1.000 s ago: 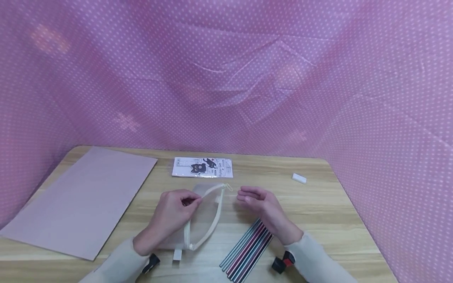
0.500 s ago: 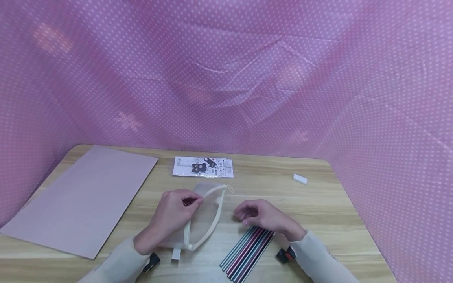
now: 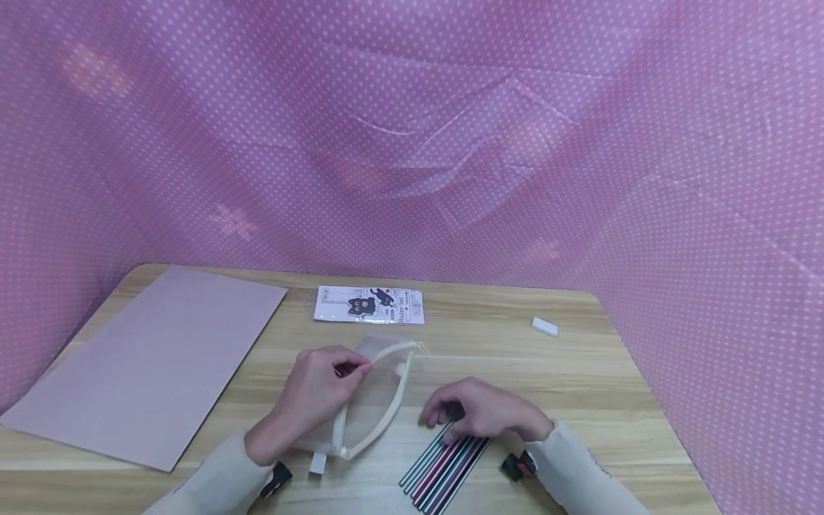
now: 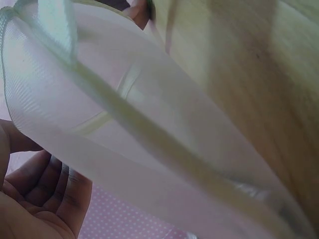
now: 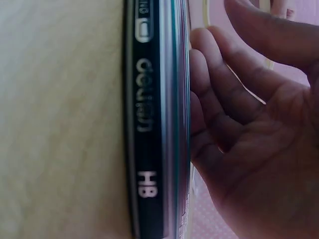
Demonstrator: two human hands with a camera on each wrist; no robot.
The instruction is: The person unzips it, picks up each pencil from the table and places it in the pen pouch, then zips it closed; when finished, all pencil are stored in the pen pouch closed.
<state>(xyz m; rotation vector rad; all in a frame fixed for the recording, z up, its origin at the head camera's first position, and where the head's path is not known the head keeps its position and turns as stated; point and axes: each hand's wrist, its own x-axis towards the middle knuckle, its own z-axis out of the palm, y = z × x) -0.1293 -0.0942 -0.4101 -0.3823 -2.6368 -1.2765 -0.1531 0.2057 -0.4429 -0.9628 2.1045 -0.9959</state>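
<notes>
the left hand point(image 3: 322, 379) pinches one rim of the bag point(image 3: 381, 399) between thumb and fingers. the bag is sheer and pale, and sits on the table point(image 3: 611, 400) between the two hands, in front of the packet. its mouth is parted, the two light zip edges bowed away from each other, with a thin loop point(image 3: 423, 348) at the far end and a small white tag point(image 3: 318, 463) at the near end.

the right hand point(image 3: 484, 409) arches over the far ends of the pencils point(image 3: 443, 472), fingers loosely bent and thumb apart from them, grasping nothing that shows; whether the fingertips touch the pencils i cannot tell. the pencils lie side by side on the table, slanting, just right of the bag, some greenish, some dark red (the nearest one in the right wrist view is dark and reads "hb").

beyond the bag lies the packet point(image 3: 368, 305), flat, with black cats and "ruler set" printed on it. a white block point(image 3: 544, 327) rests far to the right, well apart from the pencils. a big pale sheet point(image 3: 148, 365) covers the table's left side. behind everything hangs a pink dotted cloth point(image 3: 412, 143).
</notes>
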